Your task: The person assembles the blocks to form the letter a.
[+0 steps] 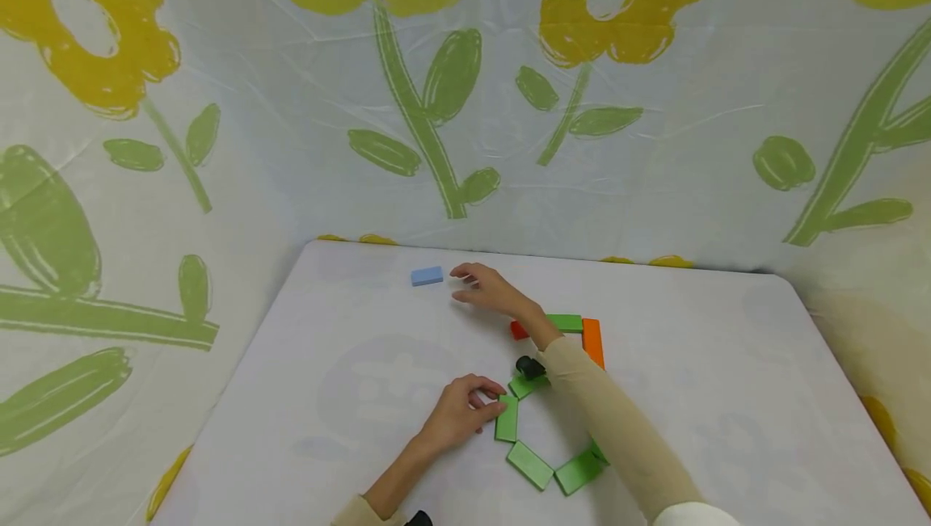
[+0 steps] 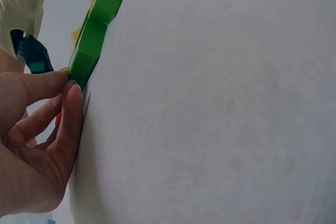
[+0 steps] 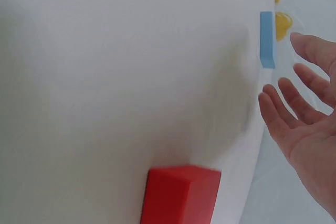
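My left hand (image 1: 460,413) pinches the end of a green block (image 1: 507,419) between thumb and fingers; the left wrist view shows the fingertips at that block's end (image 2: 86,55). Farther back, my right hand (image 1: 490,290) is in the air with its fingers spread apart and nothing in them. Just left of its fingertips lies a light blue block (image 1: 427,276), apart from the hand. The right wrist view also has the blue block (image 3: 267,40) beyond the fingers (image 3: 310,80). A red block (image 1: 519,330) is partly hidden by the right forearm.
Several green blocks (image 1: 530,465) form a curved line on the white tabletop (image 1: 349,380). A green block (image 1: 564,323) and an orange block (image 1: 592,342) meet at a corner behind the right arm, which hides part of the line. A flower-printed cloth (image 1: 305,106) surrounds the table.
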Demonstrator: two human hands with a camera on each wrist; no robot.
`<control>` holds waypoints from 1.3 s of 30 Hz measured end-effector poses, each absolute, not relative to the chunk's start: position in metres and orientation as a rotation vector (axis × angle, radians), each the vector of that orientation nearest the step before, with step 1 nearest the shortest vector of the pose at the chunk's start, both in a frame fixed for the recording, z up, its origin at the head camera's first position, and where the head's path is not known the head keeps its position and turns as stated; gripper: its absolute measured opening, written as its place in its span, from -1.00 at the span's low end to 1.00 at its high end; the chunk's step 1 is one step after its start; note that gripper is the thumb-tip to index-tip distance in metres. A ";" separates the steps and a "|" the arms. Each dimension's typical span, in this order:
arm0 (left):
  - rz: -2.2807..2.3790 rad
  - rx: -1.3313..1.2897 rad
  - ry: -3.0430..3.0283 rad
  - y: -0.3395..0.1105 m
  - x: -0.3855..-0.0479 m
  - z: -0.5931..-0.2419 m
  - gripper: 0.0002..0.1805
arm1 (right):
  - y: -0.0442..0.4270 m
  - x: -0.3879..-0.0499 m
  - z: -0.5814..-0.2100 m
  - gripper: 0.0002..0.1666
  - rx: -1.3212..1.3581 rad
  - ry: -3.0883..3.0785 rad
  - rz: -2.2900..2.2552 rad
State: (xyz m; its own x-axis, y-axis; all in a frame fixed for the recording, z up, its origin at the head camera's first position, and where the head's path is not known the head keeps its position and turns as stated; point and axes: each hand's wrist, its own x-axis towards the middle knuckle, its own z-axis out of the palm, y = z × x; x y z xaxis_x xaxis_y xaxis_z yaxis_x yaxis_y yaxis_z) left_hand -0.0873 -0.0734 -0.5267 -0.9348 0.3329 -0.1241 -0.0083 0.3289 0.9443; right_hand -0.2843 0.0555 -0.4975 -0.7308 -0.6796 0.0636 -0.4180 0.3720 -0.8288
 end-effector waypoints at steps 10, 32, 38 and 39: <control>1.677 0.307 2.291 -0.073 -0.087 -0.529 -0.81 | 0.028 -0.294 -0.497 -0.37 -0.930 2.391 -1.203; 1.715 0.302 2.259 -0.074 -0.086 -0.527 -0.80 | -0.015 -0.304 -0.491 -0.48 -0.941 2.592 -0.803; 1.709 0.301 2.259 -0.073 -0.086 -0.526 -0.79 | -0.020 -0.304 -0.498 -0.59 -0.979 2.718 -0.730; 1.707 0.301 2.263 -0.073 -0.086 -0.526 -0.79 | -0.020 -0.305 -0.499 -0.59 -0.984 2.725 -0.744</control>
State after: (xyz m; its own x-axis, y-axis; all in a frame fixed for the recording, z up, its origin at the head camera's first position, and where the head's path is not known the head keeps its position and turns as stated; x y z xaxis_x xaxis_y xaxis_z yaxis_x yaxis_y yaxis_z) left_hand -0.0861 -0.0731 -0.5263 -0.9362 0.3359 -0.1035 -0.0072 0.2761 0.9611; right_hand -0.3052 -0.0202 -0.4994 -0.7736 -0.6331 0.0264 -0.5587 0.6618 -0.4999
